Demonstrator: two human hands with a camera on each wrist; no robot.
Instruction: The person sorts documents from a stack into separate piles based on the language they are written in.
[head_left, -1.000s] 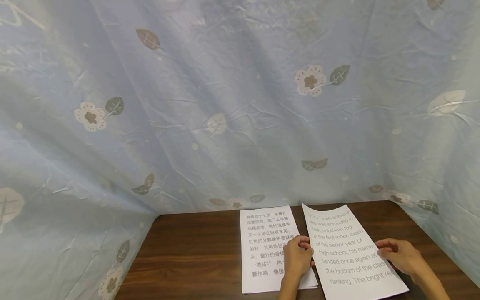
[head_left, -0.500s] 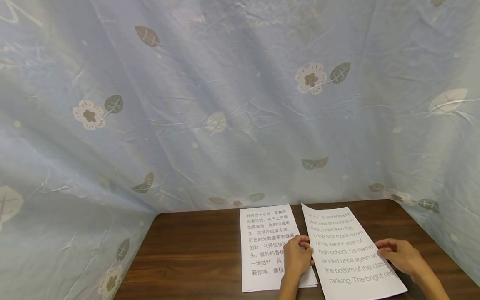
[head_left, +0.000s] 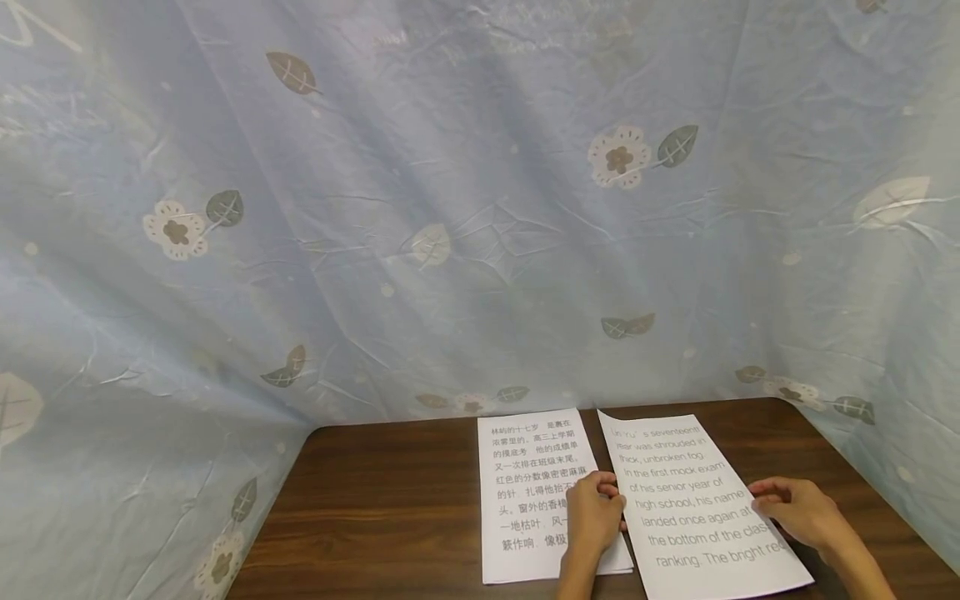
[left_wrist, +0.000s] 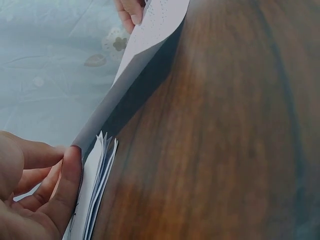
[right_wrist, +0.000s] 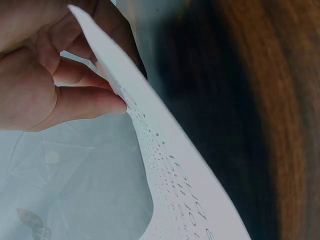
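Note:
A white sheet of paper (head_left: 693, 500) printed with large English text is held up off the table, tilted and slightly bowed. My left hand (head_left: 595, 518) pinches its left edge between thumb and fingers. At the right edge, my right hand (head_left: 802, 512) pinches the same sheet, the thumb on the printed face in the right wrist view. Beneath my left forearm and hand lies a stack of paper (head_left: 525, 500) with Chinese text on top, its lower right partly covered. Several loose layers show at the edge of this stack (left_wrist: 95, 190) in the left wrist view.
The dark brown wooden table (head_left: 375, 517) has rounded far corners. A pale blue curtain (head_left: 480, 208) with leaf and flower prints hangs behind it and along both sides. Dark shadow falls on the tabletop below the raised sheet.
Both hands keep almost the same place and grip. The raised sheet's top edge has flattened slightly, and the view has shifted a little. The Chinese-text stack stays put.

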